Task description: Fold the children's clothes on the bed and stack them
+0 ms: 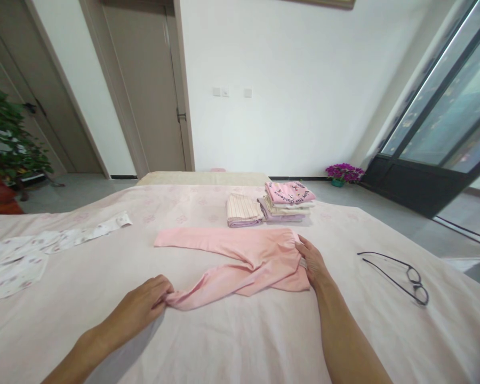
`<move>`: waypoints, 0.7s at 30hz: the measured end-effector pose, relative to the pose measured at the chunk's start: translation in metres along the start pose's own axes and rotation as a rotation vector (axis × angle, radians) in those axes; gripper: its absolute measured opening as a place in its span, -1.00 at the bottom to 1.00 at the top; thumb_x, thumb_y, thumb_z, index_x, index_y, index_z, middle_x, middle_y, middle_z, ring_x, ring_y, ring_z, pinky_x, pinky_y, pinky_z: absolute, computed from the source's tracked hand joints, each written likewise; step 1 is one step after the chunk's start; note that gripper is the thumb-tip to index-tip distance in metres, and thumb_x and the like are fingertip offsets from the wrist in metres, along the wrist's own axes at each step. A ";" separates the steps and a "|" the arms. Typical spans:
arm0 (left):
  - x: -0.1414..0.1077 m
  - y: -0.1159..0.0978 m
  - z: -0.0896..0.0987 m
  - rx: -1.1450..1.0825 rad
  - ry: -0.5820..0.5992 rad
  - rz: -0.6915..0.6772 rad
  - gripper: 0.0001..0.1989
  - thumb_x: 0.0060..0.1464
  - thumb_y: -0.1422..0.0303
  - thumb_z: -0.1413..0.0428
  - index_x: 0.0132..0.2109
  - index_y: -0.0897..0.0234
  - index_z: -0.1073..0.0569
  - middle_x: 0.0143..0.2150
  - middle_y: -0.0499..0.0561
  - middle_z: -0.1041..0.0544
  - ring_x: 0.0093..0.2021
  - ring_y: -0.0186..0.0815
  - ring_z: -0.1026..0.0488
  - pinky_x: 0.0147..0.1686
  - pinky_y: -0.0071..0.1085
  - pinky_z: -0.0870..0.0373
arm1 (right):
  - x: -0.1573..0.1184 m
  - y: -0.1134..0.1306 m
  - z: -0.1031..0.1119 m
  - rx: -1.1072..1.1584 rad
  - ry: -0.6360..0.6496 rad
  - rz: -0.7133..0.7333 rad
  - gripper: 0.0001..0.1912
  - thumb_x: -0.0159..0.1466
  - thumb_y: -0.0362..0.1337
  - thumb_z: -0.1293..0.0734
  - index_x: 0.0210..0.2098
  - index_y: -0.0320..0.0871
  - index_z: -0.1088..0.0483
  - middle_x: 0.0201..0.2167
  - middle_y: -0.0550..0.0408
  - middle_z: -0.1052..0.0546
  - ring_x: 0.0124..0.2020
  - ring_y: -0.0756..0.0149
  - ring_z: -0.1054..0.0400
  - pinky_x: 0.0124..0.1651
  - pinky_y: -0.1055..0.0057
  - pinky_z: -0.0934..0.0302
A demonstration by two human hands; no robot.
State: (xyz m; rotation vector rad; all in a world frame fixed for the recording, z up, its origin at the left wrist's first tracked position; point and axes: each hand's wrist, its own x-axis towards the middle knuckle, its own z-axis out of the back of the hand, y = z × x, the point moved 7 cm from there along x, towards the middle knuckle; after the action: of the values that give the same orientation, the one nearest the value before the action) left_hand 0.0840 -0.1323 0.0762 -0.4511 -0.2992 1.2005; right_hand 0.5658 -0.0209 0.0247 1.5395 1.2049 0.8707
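Note:
Pink trousers (260, 250) lie spread on the pale bed cover, waistband to the right and legs pointing left. My left hand (154, 296) pinches the cuff of the nearer leg, which is bunched and slightly twisted. At the waistband, my right hand (312, 258) is closed on the fabric, its fingers partly tucked behind the edge. The farther leg lies flat. Just beyond the trousers sit a folded striped garment (244, 209) and a stack of folded clothes (288, 200) with a pink printed piece on top.
Black-framed glasses (414, 282) lie on the bed cover (224, 346) at the right. A white patterned garment (28, 256) is laid out at the left. Beyond the bed are a green plant (12, 138), a door (144, 85) and purple flowers (344, 172).

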 end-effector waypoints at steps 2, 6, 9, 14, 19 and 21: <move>0.003 0.015 0.000 -0.150 0.023 0.099 -0.79 0.15 0.21 0.05 -0.35 0.18 -0.38 -0.40 -0.04 -0.46 -0.36 -0.25 -0.42 -0.33 -0.40 -0.27 | 0.002 -0.002 0.002 0.014 0.003 -0.001 -0.35 0.02 -0.17 -0.50 0.11 -0.07 -0.37 -0.16 0.06 -0.63 -0.19 0.10 -0.55 -0.15 0.22 -0.47; 0.006 0.049 0.003 -0.541 0.134 0.307 -0.59 0.09 -0.07 0.02 -0.26 0.20 -0.39 -0.49 -0.10 -0.42 -0.52 -0.32 -0.36 -0.54 -0.46 -0.19 | 0.004 -0.004 0.006 0.012 -0.001 0.001 -0.35 0.02 -0.18 -0.50 0.11 -0.08 -0.37 -0.20 0.08 -0.64 -0.20 0.12 -0.55 -0.15 0.23 -0.47; 0.005 0.085 0.007 -0.557 0.143 0.464 -0.51 -0.07 -0.14 -0.08 -0.23 0.20 -0.41 -0.62 -0.13 -0.33 -0.65 -0.33 -0.27 -0.67 -0.46 -0.07 | 0.004 -0.004 0.006 0.004 -0.008 0.006 -0.37 0.03 -0.18 -0.49 0.10 -0.06 -0.38 -0.21 0.09 -0.64 -0.21 0.11 -0.55 -0.16 0.23 -0.48; 0.007 0.118 0.005 -0.550 0.084 0.438 -0.46 -0.09 -0.09 -0.12 -0.09 0.19 -0.42 -0.49 -0.11 -0.41 -0.55 -0.30 -0.38 -0.58 -0.44 -0.23 | 0.004 -0.003 0.005 -0.008 -0.029 -0.004 -0.40 0.04 -0.19 -0.49 0.08 -0.07 -0.39 -0.22 0.07 -0.64 -0.22 0.11 -0.55 -0.19 0.25 -0.48; 0.004 0.099 -0.002 -0.533 0.100 0.322 -0.52 -0.15 0.07 -0.21 -0.09 0.21 -0.48 -0.42 -0.09 -0.45 -0.40 -0.28 -0.44 -0.44 -0.47 -0.32 | 0.003 -0.001 0.002 0.018 -0.003 0.000 -0.41 0.03 -0.22 -0.50 0.06 -0.09 -0.41 -0.23 0.06 -0.64 -0.23 0.15 -0.55 -0.19 0.31 -0.47; -0.001 0.091 0.001 -0.611 0.078 0.372 -0.55 -0.15 0.09 -0.23 -0.12 0.23 -0.49 -0.47 -0.09 -0.44 -0.44 -0.28 -0.43 -0.49 -0.48 -0.29 | 0.003 -0.001 0.002 0.027 0.002 -0.006 -0.42 0.03 -0.23 -0.50 0.06 -0.09 -0.41 -0.23 0.06 -0.64 -0.25 0.15 -0.55 -0.21 0.32 -0.47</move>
State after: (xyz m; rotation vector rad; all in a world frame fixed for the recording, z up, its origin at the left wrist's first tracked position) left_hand 0.0080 -0.1066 0.0325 -1.1194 -0.5343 1.4406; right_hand 0.5681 -0.0188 0.0229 1.5558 1.2262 0.8550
